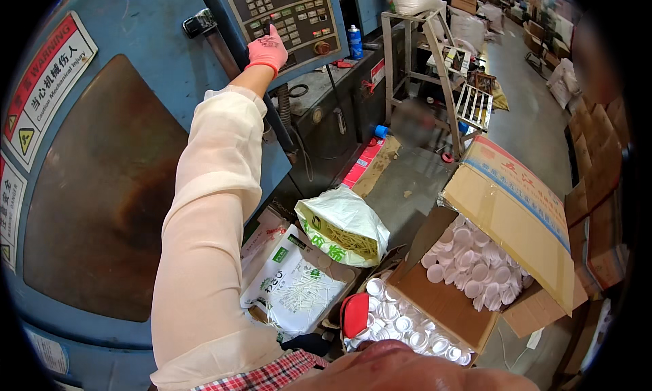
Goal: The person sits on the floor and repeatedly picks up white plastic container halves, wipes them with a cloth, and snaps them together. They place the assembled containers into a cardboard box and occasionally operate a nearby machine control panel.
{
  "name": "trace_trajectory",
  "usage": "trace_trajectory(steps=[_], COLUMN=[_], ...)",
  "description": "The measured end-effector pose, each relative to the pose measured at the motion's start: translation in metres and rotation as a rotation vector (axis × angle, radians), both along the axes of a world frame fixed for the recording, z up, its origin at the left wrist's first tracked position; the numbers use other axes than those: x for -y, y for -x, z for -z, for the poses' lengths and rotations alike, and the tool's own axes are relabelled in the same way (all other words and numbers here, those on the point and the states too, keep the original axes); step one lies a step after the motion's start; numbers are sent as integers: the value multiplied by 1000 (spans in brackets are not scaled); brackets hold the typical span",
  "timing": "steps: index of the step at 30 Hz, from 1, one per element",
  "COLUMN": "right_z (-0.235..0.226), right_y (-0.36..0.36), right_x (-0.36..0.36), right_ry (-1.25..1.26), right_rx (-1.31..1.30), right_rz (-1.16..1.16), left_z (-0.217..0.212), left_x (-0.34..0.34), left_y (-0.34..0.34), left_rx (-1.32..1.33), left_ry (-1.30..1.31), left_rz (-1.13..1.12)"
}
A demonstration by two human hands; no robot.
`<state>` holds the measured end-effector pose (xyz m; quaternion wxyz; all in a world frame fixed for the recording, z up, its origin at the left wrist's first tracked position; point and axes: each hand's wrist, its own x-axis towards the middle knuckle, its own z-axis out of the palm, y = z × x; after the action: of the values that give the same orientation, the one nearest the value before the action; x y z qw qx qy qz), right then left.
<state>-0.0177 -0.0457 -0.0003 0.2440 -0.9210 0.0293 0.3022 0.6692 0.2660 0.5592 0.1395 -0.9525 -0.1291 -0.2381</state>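
The left hand [267, 50], in a pink glove, reaches up to the grey control panel [288, 17] on the blue machine [142, 31] — its forefinger is stretched out onto one of the panel's keys, the other fingers curled in. The arm wears a pale sleeve guard [210, 214]. The right hand is hidden; only a red glove edge [354, 315] shows well below the panel, over a box of white caps [401, 320], so whether it is spread or closed cannot be told. A black lever [204, 27] sits just left of the panel, a red round knob [322, 48] at its lower right corner, a blue spray can [354, 42] just right of it. Below the panel lie a white bag of yellow sticks [343, 228] and printed sacks [292, 282] — further right, a second open carton of white caps [475, 262] and a metal step frame [435, 78]
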Motion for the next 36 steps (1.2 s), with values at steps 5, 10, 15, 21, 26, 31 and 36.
trace_trajectory(steps=[5, 10, 15, 21, 26, 31, 36], right_z=[-4, -9, -12, -16, -18, -23, -25], right_y=[-7, -11, -15, -18, -18, -19, -19], right_x=[4, 5, 7, 6, 8, 8, 6], right_ry=[1, -6, -14, -35, -39, -40, -44], right_rx=[-4, -6, -2, 7, 10, 9, 6], right_rz=[13, 13, 27, 36, 42, 52, 61], left_z=[-5, -13, -12, -14, -8, -17, -12], left_x=[10, 16, 13, 6, 12, 13, 5], left_y=[6, 12, 10, 10, 27, 27, 6], left_rx=[-52, -81, -50, -88, -106, -85, -72], left_ry=[25, 84, 53, 77, 52, 66, 123], left_rz=[8, -7, 23, 22, 39, 34, -2])
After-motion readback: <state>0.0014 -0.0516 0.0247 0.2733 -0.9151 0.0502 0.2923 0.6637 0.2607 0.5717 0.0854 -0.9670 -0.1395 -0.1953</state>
